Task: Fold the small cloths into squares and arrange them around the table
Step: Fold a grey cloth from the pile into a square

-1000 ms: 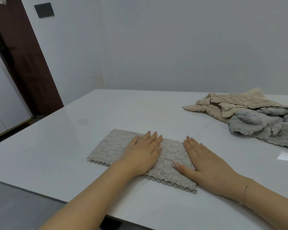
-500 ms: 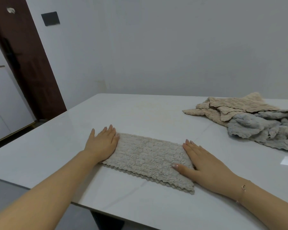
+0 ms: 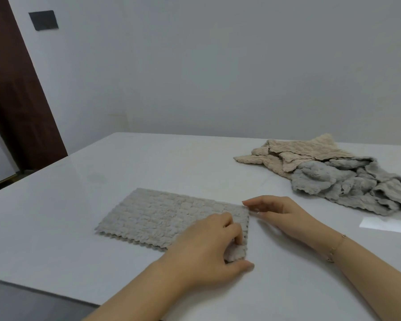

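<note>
the left hand (image 3: 208,249) has its grip pinching the near right corner of a grey textured cloth (image 3: 162,216), thumb stretched along the desk beneath the corner and fingers curled over the top, so the corner bunches up a little. the right hand (image 3: 280,213) sits just beside the far right corner of the same cloth, its fingers loosely curled with the fingertips at the cloth's edge; whether that grip is actually pinching the fabric cannot be told from this view. a thin bracelet (image 3: 336,247) shows on the right wrist.

the cloth lies flat on the pale glossy desk (image 3: 56,239) as a long rectangle with a scalloped near edge, so it looks folded in half and likely needs one more fold, right end over left, to become a square.

the risks from here are judgements. if only the left corner lifts while the right corner stays loose, the end could travel crooked and the fold would land skewed. the layers under the pinch may separate, so only the top layer comes up. the desk looks slick, so the whole cloth could slide rather than fold.

well apart, to the far right, a loose pile of unfolded cloths (image 3: 333,172), beige and grey, waits, with a white sheet of paper (image 3: 387,224) near it. a dark wooden door (image 3: 16,100) stands at the left wall.
</note>
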A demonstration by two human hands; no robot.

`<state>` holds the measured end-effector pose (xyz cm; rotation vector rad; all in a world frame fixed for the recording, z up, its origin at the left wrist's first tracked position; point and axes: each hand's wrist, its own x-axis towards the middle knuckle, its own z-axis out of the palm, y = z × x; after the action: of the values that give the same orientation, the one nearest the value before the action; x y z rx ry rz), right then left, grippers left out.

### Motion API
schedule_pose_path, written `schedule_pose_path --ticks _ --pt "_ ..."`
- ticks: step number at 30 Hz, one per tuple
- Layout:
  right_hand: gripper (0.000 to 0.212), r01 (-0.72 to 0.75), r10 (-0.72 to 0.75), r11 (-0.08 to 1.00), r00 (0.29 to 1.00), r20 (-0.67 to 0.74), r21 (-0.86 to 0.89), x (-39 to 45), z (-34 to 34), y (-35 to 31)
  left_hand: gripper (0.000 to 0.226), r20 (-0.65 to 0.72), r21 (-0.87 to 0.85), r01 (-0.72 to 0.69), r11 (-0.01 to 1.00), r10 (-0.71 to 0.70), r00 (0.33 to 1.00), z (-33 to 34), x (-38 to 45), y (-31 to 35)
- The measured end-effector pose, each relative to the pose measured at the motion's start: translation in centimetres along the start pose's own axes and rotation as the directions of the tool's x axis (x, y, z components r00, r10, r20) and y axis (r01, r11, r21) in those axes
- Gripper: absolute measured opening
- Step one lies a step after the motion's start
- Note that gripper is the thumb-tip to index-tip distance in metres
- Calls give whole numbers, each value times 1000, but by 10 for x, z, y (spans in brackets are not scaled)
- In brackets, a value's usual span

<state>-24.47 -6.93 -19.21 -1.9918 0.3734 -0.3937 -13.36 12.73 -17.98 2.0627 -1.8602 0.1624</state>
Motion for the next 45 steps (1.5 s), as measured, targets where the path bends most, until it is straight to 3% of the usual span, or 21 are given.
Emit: schedule_pose_path --ticks 4,7,9,12,13,18,22,25,27,31,36,38,42,45 --pt "55 -3 4 999 1000 16 -40 2 -2 2 11 -137 -64 6 998 -15 991 12 -4 -2" --pt "60 15 -11 993 999 32 -119 1 -5 5 4 -173 -262 102 960 -151 973 14 -5 -7" --pt "59 46 -39 990 998 52 -133 0 -4 4 9 -118 -495 187 848 -280 953 10 -5 -9" --pt "55 82 -74 992 994 84 -97 -2 -3 0 7 -5 -741 212 637 -321 947 1 -8 -10" --pt "53 89 -80 992 992 101 -90 -3 -4 -2 3 18 -780 212 588 -317 948 -1 -9 -10" --pt "26 93 -98 995 987 126 47 -6 -9 -10 43 62 -918 194 346 -357 932 -12 -11 -15" --pt "23 69 -94 963 992 84 259 -11 -6 -22 10 162 -981 192 36 -401 902 -22 -10 -19" --pt "15 100 -126 951 990 70 293 -8 0 -28 21 181 -983 175 -52 -393 901 -29 -10 -33" --pt "11 112 -135 936 990 48 333 0 4 -33 31 205 -978 201 -51 -377 903 -36 -9 -47" --pt "34 89 -110 938 993 46 336 32 10 -52 9 212 -971 237 4 -437 874 -55 -1 -73" --pt "26 1 -36 946 994 103 324 83 30 -73 6 226 -956 288 54 -490 842 -68 6 -114" --pt "22 -53 16 951 992 124 303 99 41 -76 24 260 -939 338 68 -504 824 -71 5 -127" --pt "13 -154 111 948 980 165 278 128 65 -73 42 203 -883 393 257 -545 814 -65 -6 -145" --pt "15 -213 173 949 968 179 234 144 80 -69 32 114 -843 413 344 -637 763 -56 -16 -158"
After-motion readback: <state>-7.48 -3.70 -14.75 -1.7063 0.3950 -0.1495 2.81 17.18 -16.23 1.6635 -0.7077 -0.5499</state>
